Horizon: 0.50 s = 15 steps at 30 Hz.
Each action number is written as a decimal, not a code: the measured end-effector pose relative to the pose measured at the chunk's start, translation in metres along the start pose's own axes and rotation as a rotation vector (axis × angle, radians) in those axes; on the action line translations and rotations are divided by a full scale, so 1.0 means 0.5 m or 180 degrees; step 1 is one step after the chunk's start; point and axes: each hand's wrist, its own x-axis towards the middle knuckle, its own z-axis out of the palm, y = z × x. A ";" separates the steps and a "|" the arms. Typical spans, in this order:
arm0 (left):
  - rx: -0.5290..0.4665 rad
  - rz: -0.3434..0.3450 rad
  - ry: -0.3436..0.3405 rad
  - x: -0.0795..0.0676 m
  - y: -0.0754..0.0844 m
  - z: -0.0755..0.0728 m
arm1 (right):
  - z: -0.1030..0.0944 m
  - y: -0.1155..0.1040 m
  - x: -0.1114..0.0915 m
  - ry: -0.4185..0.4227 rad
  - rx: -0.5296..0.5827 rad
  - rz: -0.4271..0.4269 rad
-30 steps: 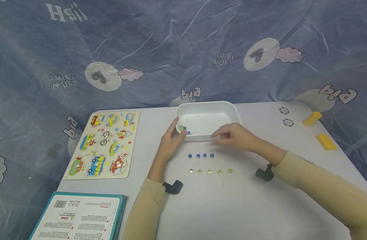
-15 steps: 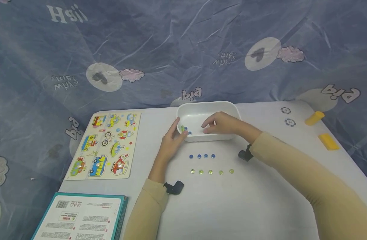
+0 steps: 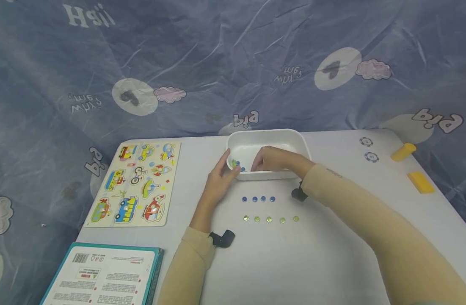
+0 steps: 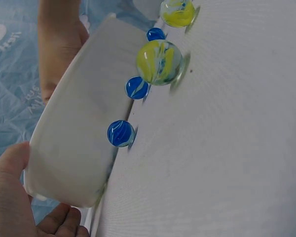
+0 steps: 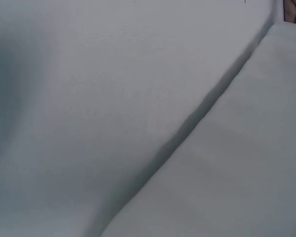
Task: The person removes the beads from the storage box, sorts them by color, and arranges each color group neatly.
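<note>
A white tray point(image 3: 271, 176) stands at the back of the table. My left hand point(image 3: 219, 182) grips its left front corner, thumb at the rim and fingers low on the side in the left wrist view. Inside that corner lie a few blue marbles point(image 3: 243, 169) and yellow-green marbles point(image 3: 234, 162). My right hand point(image 3: 272, 159) reaches into the tray with fingers pointing down; its fingertips are hidden behind the front wall, so I cannot tell whether they hold anything. In front of the tray run a row of blue marbles point(image 3: 263, 198) and a row of yellow-green marbles point(image 3: 268, 219).
A picture puzzle board point(image 3: 135, 184) with vehicle pieces lies at the left, and a teal-edged box point(image 3: 107, 271) nearer me. At the right are a yellow cylinder point(image 3: 403, 152), a yellow block point(image 3: 421, 182) and two printed round marks point(image 3: 371, 157). A patterned curtain point(image 3: 202, 67) hangs behind.
My right hand has moved left from the tray's front rim down into the tray, its fingers now turned downward. The left hand keeps its grip on the corner, and the marble rows stay put.
</note>
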 end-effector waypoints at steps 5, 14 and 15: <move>0.0002 0.0005 0.0006 -0.001 0.002 -0.001 | 0.001 -0.003 0.007 -0.0097 0.0035 0.0085; -0.0022 0.0026 0.0007 -0.001 0.000 0.000 | 0.004 -0.020 0.018 -0.0161 0.0042 0.0214; -0.0024 0.0044 0.0003 -0.001 0.000 0.001 | 0.005 -0.022 0.019 -0.0161 0.0035 0.0205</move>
